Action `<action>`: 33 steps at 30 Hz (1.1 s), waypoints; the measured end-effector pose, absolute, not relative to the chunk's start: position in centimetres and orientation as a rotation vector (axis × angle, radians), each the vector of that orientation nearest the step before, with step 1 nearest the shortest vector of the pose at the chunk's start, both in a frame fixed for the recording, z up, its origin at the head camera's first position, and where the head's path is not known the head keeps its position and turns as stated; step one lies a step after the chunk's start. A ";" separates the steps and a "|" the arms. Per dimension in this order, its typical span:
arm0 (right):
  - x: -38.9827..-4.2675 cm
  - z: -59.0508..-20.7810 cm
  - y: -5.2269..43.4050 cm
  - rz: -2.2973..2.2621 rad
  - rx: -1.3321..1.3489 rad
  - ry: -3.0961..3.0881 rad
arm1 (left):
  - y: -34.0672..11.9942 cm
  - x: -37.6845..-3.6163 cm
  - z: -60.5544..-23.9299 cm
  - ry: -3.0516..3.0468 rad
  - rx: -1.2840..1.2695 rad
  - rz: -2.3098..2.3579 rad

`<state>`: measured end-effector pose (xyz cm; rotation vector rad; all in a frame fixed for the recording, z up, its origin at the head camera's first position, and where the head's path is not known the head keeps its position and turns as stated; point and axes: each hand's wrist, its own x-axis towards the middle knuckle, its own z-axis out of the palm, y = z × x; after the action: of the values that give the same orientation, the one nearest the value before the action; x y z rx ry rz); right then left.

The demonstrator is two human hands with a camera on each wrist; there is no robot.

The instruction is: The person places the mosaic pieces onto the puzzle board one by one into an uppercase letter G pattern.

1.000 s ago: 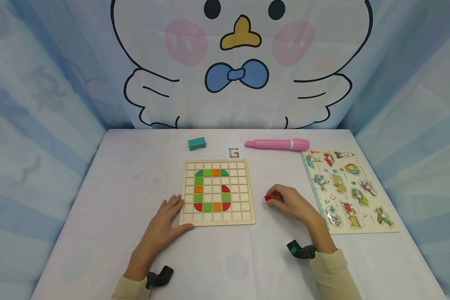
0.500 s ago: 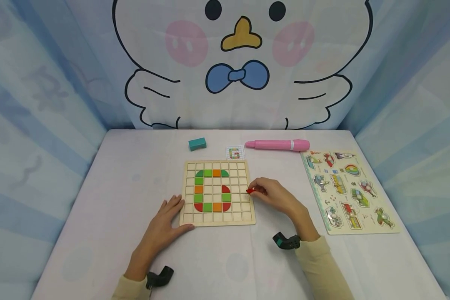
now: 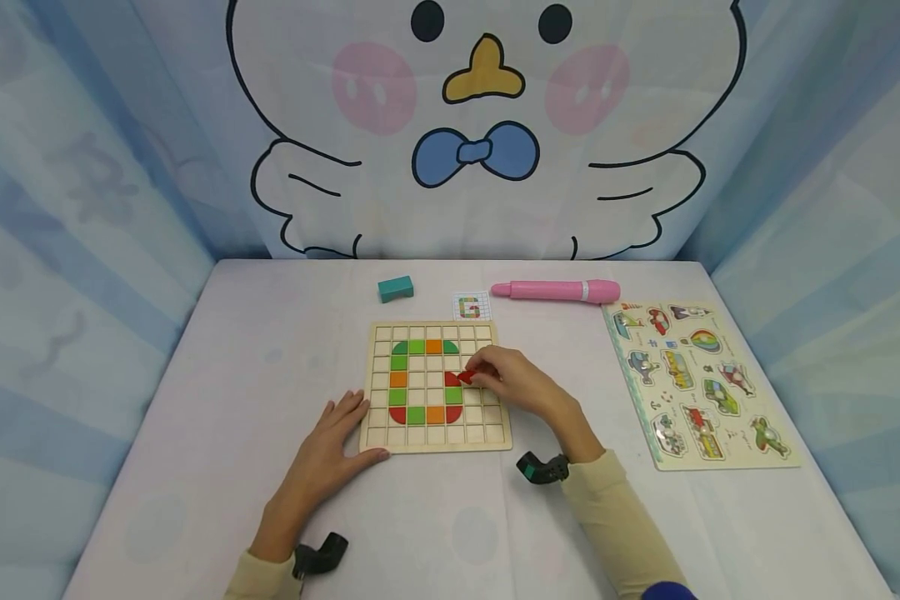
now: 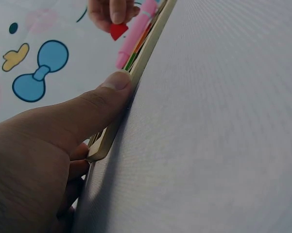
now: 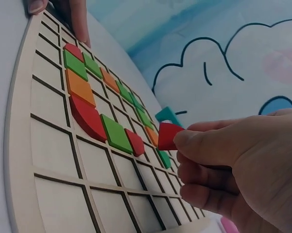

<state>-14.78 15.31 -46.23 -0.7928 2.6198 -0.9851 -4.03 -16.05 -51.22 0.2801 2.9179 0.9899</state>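
A wooden grid board (image 3: 495, 437) (image 5: 48, 194) (image 4: 136, 82) lies mid-table, with green, orange and red tiles forming a letter G. My right hand (image 3: 506, 379) (image 5: 233, 160) hovers over the board's right side and pinches a small red tile (image 3: 466, 377) (image 5: 169, 136) (image 4: 118, 31) just above the cells beside the G's right edge. My left hand (image 3: 335, 442) (image 4: 63, 126) rests flat on the table at the board's lower left corner, with the thumb against its front edge.
A teal block (image 3: 395, 288), a small pattern card (image 3: 471, 306) and a pink marker (image 3: 555, 290) lie beyond the board. A vehicle peg puzzle (image 3: 693, 379) lies at the right. Curtains enclose the table on three sides.
My right hand has carried the red tile leftwards from the bare table onto the board's right side. The left hand has stayed put.
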 end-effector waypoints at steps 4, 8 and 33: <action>-15.5 -46.6 14.3 -0.983 -0.857 2.627 | -16.1 -4.1 -51.3 2.916 0.276 0.987; -15.9 -47.0 13.4 -0.977 -0.914 2.640 | -16.1 -4.1 -51.4 2.919 0.280 0.979; -16.7 -49.4 11.1 -0.929 -1.072 2.724 | -16.0 -4.1 -51.2 2.917 0.273 0.966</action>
<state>-16.73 11.08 -49.37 -1.0720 2.7236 -0.9286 -4.11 -15.99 -51.24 0.2731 2.9167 0.9661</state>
